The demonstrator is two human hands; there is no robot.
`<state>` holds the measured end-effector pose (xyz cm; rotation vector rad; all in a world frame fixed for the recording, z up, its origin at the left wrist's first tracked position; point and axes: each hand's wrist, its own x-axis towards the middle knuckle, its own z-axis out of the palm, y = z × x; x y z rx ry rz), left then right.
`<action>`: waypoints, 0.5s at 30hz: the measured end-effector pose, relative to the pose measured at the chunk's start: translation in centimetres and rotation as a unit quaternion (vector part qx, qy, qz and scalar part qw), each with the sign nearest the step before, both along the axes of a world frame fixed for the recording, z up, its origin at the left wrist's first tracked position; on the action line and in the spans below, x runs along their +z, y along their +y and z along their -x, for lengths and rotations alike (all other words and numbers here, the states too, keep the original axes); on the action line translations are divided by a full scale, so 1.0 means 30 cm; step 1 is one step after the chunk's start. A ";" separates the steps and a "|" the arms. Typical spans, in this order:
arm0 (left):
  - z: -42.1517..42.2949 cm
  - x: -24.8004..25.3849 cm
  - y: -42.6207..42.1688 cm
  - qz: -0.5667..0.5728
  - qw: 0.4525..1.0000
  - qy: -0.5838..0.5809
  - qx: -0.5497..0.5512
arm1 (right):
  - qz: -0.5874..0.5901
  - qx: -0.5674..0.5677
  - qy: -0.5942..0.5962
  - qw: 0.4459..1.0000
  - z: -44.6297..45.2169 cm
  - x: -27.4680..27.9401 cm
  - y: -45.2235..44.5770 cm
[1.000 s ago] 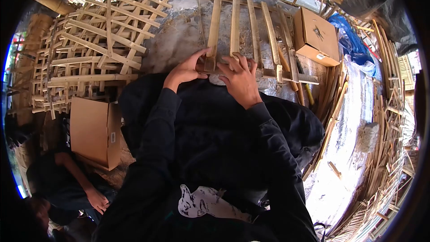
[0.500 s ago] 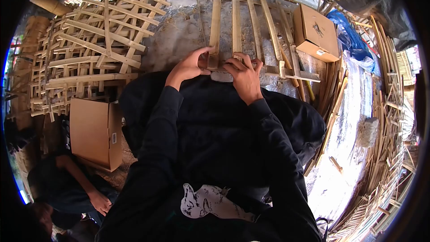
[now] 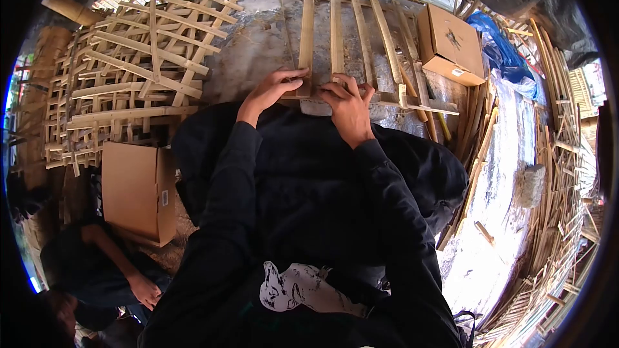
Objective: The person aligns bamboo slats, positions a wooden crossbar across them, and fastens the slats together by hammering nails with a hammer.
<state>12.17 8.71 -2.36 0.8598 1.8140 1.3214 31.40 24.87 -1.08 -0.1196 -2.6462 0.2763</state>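
Note:
Several flat bamboo strips lie lengthwise away from me, with their near ends over a bamboo crosspiece (image 3: 425, 106). My left hand (image 3: 267, 95) has its fingers stretched out, their tips at the left edge of the leftmost wide bamboo strip (image 3: 306, 32). Bent fingers of my right hand (image 3: 351, 106) close on the near end of the second bamboo strip (image 3: 336, 29), where it meets the crosspiece; the fingertips partly hide the grip. A grey block (image 3: 314, 108) shows under the crosspiece between my hands.
Bamboo lattice panels (image 3: 145, 58) are piled at the left. Cardboard boxes stand at the right (image 3: 453, 42) and lower left (image 3: 132, 187). A blue plastic sheet (image 3: 500, 45) lies beyond the right box. Another person's hand (image 3: 145, 290) is at lower left. Long bamboo pieces (image 3: 554, 174) line the right side.
My left hand has let the near end of the leftmost wide strip go, its thumb lifting off the crosspiece. My right hand stays at the second strip. The view has shifted slightly.

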 end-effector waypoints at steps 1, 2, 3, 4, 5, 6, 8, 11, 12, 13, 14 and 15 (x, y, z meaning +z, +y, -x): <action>0.001 -0.004 0.003 0.031 0.999 0.027 -0.003 | 0.002 -0.003 0.002 1.000 -0.001 -0.004 0.000; 0.000 -0.009 0.002 0.031 0.999 0.027 -0.004 | 0.004 -0.006 0.003 1.000 -0.002 -0.008 0.000; -0.007 -0.007 0.000 0.021 0.999 0.036 -0.011 | 0.004 -0.008 0.003 1.000 -0.002 -0.013 0.003; -0.015 -0.007 -0.001 0.010 0.999 0.045 -0.019 | 0.003 -0.005 0.008 1.000 0.001 -0.019 0.005; -0.021 -0.006 -0.002 0.010 0.999 0.046 -0.021 | 0.002 -0.002 0.014 1.000 0.002 -0.024 0.006; -0.034 0.010 -0.005 0.039 0.999 -0.015 0.000 | 0.003 -0.004 0.014 1.000 0.000 -0.025 0.003; -0.062 0.042 -0.009 0.066 0.995 -0.074 0.021 | -0.006 -0.006 0.020 1.000 0.001 -0.025 0.000; -0.098 0.060 -0.005 0.047 0.984 -0.151 0.082 | 0.007 -0.014 0.014 1.000 -0.001 -0.026 -0.004; -0.107 0.055 0.001 0.045 0.977 -0.158 0.136 | 0.006 -0.013 0.015 1.000 -0.002 -0.023 -0.004; -0.110 0.052 0.006 0.042 0.967 -0.164 0.190 | 0.001 -0.011 0.015 1.000 -0.004 -0.021 -0.004; -0.096 0.055 0.005 0.042 0.967 -0.163 0.191 | -0.004 -0.010 0.014 1.000 -0.004 -0.020 -0.004; -0.071 0.058 0.001 0.079 0.964 -0.207 0.149 | -0.004 -0.010 0.015 1.000 -0.003 -0.020 -0.003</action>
